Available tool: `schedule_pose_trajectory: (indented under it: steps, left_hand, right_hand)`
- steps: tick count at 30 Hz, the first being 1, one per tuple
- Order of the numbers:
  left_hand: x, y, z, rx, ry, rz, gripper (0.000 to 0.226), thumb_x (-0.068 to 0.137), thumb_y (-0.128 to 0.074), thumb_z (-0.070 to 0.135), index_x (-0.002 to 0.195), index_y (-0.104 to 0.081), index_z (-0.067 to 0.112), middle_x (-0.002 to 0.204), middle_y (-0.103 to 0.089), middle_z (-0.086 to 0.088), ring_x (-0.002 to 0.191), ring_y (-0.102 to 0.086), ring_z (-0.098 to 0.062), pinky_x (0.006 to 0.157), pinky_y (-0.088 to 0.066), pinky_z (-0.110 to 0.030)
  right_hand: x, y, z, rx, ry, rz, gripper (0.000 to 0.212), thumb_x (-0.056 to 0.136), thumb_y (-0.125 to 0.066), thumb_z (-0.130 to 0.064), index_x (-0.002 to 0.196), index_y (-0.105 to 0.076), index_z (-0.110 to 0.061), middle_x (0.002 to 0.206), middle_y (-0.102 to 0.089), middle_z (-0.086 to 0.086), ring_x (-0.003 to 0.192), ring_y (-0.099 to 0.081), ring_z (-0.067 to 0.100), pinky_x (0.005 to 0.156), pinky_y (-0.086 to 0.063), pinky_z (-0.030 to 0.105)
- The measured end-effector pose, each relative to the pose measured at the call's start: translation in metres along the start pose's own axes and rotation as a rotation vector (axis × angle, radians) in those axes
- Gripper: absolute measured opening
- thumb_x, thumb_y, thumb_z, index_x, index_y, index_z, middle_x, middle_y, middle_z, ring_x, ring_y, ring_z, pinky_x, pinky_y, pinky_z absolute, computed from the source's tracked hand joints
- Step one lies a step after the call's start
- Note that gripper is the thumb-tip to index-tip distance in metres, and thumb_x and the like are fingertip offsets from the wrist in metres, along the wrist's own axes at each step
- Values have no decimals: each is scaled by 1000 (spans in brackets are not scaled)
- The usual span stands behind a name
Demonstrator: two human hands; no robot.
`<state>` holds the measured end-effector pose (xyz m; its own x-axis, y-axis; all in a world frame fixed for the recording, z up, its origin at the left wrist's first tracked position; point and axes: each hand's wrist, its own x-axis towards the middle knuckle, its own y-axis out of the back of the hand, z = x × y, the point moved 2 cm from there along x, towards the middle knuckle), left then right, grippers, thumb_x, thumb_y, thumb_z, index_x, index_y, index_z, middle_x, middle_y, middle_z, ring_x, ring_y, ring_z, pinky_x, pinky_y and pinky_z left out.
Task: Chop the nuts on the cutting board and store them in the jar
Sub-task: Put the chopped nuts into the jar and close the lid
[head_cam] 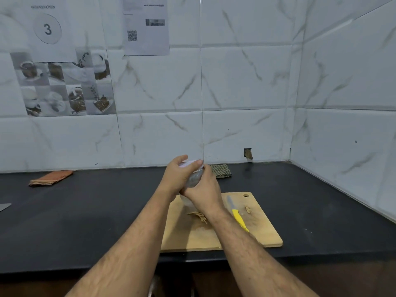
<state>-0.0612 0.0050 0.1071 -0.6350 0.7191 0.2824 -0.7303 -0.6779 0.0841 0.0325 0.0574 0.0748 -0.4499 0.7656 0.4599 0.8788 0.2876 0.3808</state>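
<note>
A clear jar (pixel 194 179) with a white lid (pixel 188 163) is held tilted above the far end of the wooden cutting board (pixel 231 236). My left hand (pixel 176 175) grips the lid from above. My right hand (pixel 205 189) wraps around the jar's body from the right. Chopped nut slivers (pixel 198 215) lie on the board under my right wrist, partly hidden. A small nut piece (pixel 248 209) sits near the board's right side. A yellow-handled knife (pixel 237 215) lies on the board, blade pointing away.
The black counter (pixel 85 221) meets tiled walls behind and to the right. An orange folded cloth (pixel 51 177) lies at the back left, a green checked cloth (pixel 220 170) behind the jar. A grey flat object (pixel 4 207) pokes in at the left edge.
</note>
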Motion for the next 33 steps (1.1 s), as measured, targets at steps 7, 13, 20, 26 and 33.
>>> schedule_pose_trajectory:
  steps: [7, 13, 20, 26, 33]
  left_hand:
    - [-1, 27, 3, -113, 28, -174, 93, 68, -82, 40, 147, -38, 15, 132, -58, -8, 113, -64, -21, 95, -51, -32]
    - [-2, 33, 17, -90, 22, -288, 59, 82, -77, 22, 136, -52, 16, 118, -70, -11, 104, -70, -22, 84, -55, -28]
    - [4, -1, 7, 74, 92, 200, 88, 46, -80, 71, 115, -62, 20, 119, -65, -2, 111, -62, -21, 96, -52, -41]
    - [4, 33, 11, 57, 91, -208, 69, 83, -77, 37, 141, -46, 18, 129, -61, -6, 110, -66, -17, 83, -56, -30]
    - [4, 36, 5, -36, 33, -223, 66, 80, -81, 24, 138, -49, 20, 122, -67, -11, 105, -70, -21, 86, -56, -28]
  right_hand:
    - [12, 11, 1, 146, 10, -172, 73, 56, -82, -52, 118, -51, -28, 110, -63, -11, 100, -62, 7, 85, -55, 33]
    - [7, 12, -2, 229, 48, -370, 66, 60, -84, -45, 117, -53, -30, 110, -67, -11, 101, -65, 6, 90, -54, 34]
    - [-2, -2, -8, -499, 167, 138, 82, 69, -68, -55, 137, -36, -22, 117, -53, 3, 111, -52, 28, 87, -44, 43]
    - [19, 16, 3, -5, 18, -177, 73, 58, -78, -53, 120, -48, -27, 112, -61, -6, 103, -61, 15, 86, -54, 38]
    - [11, 8, 0, 45, 62, -287, 68, 55, -76, -52, 114, -50, -32, 108, -63, -11, 98, -62, 10, 85, -55, 40]
